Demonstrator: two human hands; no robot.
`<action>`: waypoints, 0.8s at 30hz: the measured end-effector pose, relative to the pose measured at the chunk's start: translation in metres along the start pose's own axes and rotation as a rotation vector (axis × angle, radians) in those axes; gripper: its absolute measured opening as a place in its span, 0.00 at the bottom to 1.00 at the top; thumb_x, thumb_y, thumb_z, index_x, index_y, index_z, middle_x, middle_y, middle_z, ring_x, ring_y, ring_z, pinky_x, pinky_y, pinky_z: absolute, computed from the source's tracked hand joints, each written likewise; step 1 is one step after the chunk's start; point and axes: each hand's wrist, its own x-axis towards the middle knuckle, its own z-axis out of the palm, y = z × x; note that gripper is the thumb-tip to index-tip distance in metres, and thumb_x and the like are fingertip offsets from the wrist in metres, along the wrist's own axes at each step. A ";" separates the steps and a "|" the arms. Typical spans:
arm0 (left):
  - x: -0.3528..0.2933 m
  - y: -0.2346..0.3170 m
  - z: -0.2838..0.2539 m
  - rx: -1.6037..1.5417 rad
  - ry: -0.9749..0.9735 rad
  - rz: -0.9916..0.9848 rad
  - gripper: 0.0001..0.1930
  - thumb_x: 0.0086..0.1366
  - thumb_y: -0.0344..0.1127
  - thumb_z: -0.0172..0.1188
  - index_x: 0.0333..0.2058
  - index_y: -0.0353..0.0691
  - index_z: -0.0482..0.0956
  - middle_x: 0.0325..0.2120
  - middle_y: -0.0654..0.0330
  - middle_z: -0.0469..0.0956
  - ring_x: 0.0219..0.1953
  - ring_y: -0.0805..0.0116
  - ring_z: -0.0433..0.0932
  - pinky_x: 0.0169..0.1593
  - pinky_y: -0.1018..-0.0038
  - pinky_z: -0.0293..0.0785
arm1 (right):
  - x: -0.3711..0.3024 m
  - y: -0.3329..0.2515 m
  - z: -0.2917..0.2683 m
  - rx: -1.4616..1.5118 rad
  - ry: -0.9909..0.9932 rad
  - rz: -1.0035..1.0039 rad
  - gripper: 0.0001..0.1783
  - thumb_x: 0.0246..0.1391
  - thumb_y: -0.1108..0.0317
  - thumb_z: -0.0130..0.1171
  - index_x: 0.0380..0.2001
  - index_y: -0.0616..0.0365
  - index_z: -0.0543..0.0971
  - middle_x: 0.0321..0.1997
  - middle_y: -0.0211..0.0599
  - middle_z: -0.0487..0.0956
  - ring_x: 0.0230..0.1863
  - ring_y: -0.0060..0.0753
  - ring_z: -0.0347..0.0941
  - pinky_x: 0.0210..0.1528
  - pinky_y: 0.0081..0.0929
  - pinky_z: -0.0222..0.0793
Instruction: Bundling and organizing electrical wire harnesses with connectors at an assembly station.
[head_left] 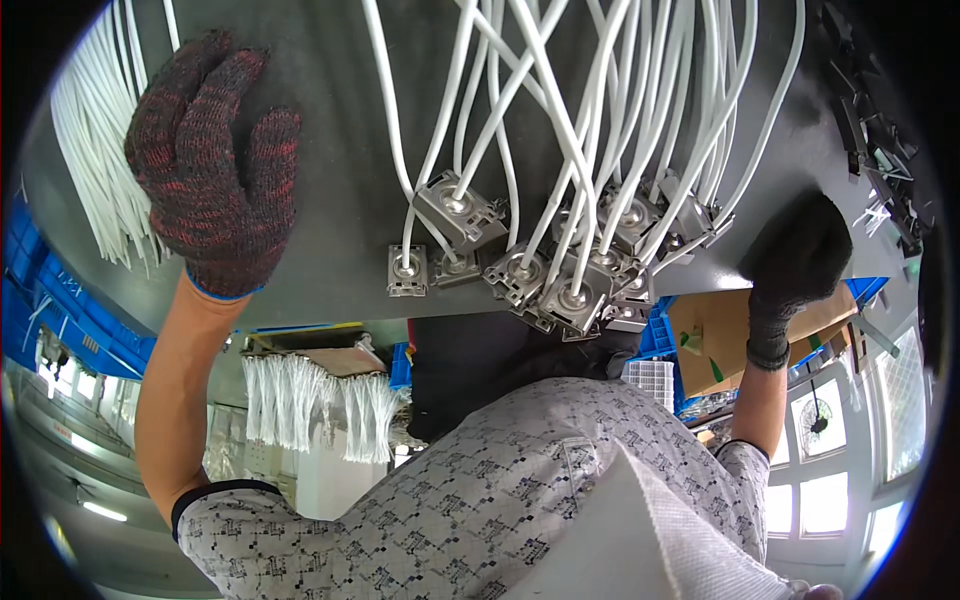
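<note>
My left hand, in a dark knitted glove flecked with red, is at the left of the dark grey table. Its fingers are stretched out and the thumb stands apart. Beside it lies a bundle of thin white cables, partly covered by the hand. My right hand, in a black glove, is at the table's near right edge with fingers curled in; what they hold, if anything, is hidden. Between the hands, several square metal housings lie in a loose heap, with white cables running from them toward the far side.
Dark, angular pieces are piled along the right side of the table. Blue crates stand at the left. An open cardboard box is below the near right edge. More white cable bundles hang lower, behind my left arm.
</note>
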 end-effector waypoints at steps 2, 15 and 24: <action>0.000 -0.001 -0.002 -0.007 -0.014 -0.013 0.19 0.63 0.29 0.63 0.53 0.36 0.78 0.55 0.50 0.75 0.58 0.51 0.71 0.62 0.62 0.66 | 0.000 -0.002 0.002 -0.026 0.014 -0.030 0.09 0.63 0.72 0.58 0.43 0.65 0.80 0.43 0.41 0.82 0.43 0.35 0.78 0.49 0.31 0.73; 0.005 0.003 -0.005 -0.052 -0.012 0.026 0.20 0.61 0.29 0.66 0.52 0.35 0.78 0.55 0.50 0.75 0.57 0.52 0.72 0.62 0.62 0.67 | -0.002 -0.007 0.007 -0.022 0.051 0.022 0.07 0.64 0.74 0.57 0.42 0.65 0.78 0.42 0.39 0.81 0.42 0.32 0.76 0.48 0.31 0.73; -0.002 -0.016 -0.004 -0.067 -0.089 0.033 0.20 0.62 0.27 0.63 0.53 0.35 0.77 0.56 0.49 0.74 0.59 0.51 0.70 0.62 0.63 0.68 | 0.000 -0.008 0.006 -0.056 0.041 -0.012 0.07 0.63 0.75 0.56 0.42 0.64 0.79 0.43 0.39 0.81 0.44 0.33 0.77 0.51 0.31 0.72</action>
